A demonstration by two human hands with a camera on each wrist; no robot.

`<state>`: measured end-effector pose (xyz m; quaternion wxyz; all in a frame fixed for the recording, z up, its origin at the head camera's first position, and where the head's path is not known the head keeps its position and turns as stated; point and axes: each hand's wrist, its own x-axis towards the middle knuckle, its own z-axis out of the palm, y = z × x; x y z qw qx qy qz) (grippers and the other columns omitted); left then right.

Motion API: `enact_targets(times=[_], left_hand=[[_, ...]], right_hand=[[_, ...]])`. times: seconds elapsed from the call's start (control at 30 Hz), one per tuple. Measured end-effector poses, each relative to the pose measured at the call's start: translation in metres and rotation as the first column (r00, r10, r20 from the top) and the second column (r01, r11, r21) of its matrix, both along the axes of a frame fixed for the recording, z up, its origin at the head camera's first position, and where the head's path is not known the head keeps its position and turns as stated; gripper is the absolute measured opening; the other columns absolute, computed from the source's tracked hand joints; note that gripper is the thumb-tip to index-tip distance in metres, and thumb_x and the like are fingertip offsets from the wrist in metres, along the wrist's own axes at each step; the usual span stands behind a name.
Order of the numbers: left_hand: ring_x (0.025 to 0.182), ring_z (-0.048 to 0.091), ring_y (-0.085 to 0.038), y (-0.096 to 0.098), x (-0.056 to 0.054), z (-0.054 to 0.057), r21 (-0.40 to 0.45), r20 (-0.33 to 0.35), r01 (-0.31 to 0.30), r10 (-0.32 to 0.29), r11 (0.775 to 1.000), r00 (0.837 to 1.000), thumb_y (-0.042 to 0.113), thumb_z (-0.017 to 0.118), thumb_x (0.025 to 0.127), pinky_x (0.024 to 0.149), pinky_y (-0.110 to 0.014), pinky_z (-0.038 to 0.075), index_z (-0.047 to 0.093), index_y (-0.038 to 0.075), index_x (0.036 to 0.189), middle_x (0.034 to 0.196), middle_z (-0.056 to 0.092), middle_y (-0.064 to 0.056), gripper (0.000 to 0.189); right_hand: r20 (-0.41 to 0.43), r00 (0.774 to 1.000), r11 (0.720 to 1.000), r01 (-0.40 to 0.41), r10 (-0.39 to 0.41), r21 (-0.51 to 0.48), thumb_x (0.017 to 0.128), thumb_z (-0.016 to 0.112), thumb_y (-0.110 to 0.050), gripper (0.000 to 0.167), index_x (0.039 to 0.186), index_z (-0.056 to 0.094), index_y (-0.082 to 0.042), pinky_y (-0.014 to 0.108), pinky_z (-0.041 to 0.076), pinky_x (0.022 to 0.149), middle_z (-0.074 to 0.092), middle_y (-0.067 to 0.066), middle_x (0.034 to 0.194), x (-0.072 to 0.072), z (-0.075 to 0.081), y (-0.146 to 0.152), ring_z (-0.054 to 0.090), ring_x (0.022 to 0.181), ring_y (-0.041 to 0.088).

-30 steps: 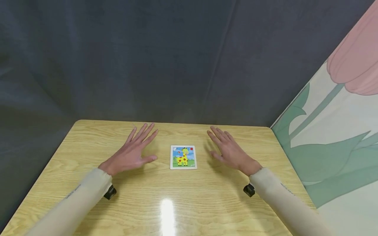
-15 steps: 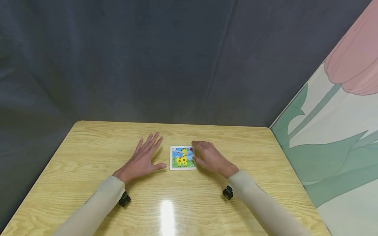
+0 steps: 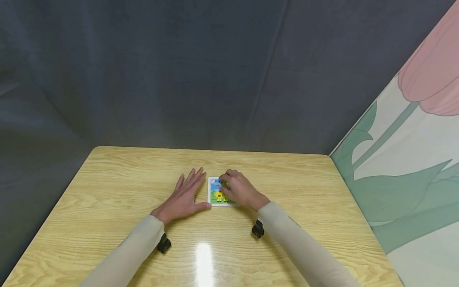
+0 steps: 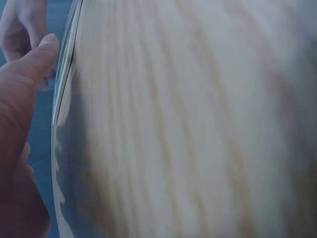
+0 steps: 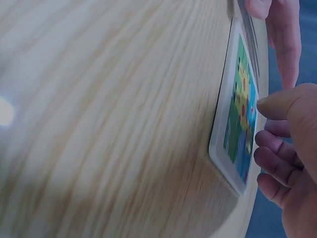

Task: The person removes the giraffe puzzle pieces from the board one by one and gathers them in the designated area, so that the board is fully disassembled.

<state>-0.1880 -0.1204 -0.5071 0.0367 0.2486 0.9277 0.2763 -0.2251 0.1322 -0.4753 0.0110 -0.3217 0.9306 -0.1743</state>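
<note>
A small square giraffe picture board (image 3: 215,195) with a white rim lies flat on the wooden table. Over its right part is my right hand (image 3: 242,189), fingers bent, thumb and fingertips a little apart above the picture. The right wrist view shows the same board (image 5: 241,106) edge-on beside the thumb (image 5: 280,104), with nothing visible in my grasp. My left hand (image 3: 183,201) is spread at the board's left side. Its thumb tip reaches the lower left corner; whether it touches I cannot tell. The giraffe's upper part is mostly hidden by my right hand.
The pale wooden table (image 3: 114,175) ends at a dark curtain (image 3: 179,79) behind. On the right hangs a cloth with a printed tulip (image 3: 430,71). Both wrists carry a small black camera (image 3: 164,244). Light glares off the table's near part.
Both hands have come inward to the board. My right hand's fingers have gone from spread to bent over the picture; my left thumb has reached the lower left corner. The board stays put.
</note>
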Motion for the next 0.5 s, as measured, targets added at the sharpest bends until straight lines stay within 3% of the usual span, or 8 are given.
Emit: enact_targets(times=[0.17, 0.5], left_hand=[[0.17, -0.001, -0.035, 0.004, -0.002, -0.002, -0.015, 0.046, 0.009, -0.008, 1.0, 0.999, 0.061, 0.068, 0.099, 0.134, -0.066, -0.003, 0.016, 0.01, 0.172, 0.183, 0.006, -0.007, 0.104], [0.17, 0.004, -0.034, 0.006, -0.007, -0.004, -0.067, 0.088, 0.053, -0.047, 0.996, 0.995, 0.062, 0.062, 0.102, 0.135, -0.065, -0.003, 0.023, 0.008, 0.171, 0.181, 0.015, -0.005, 0.095]], right_hand=[[0.087, 0.996, 1.0, 0.013, -0.012, 0.0, 0.107, 0.067, -0.024, 0.037, 0.136, 0.07, -0.002, 0.041, 0.056, 0.096, 0.065, 0.012, 0.122, -0.005, -0.002, -0.009, 0.062, 0.105, 0.022], [0.139, 0.989, 0.998, 0.047, -0.053, 0.045, 0.107, 0.067, -0.024, 0.037, 0.138, 0.067, -0.006, 0.04, 0.055, 0.095, 0.06, 0.01, 0.121, -0.01, -0.003, -0.018, 0.058, 0.098, 0.018]])
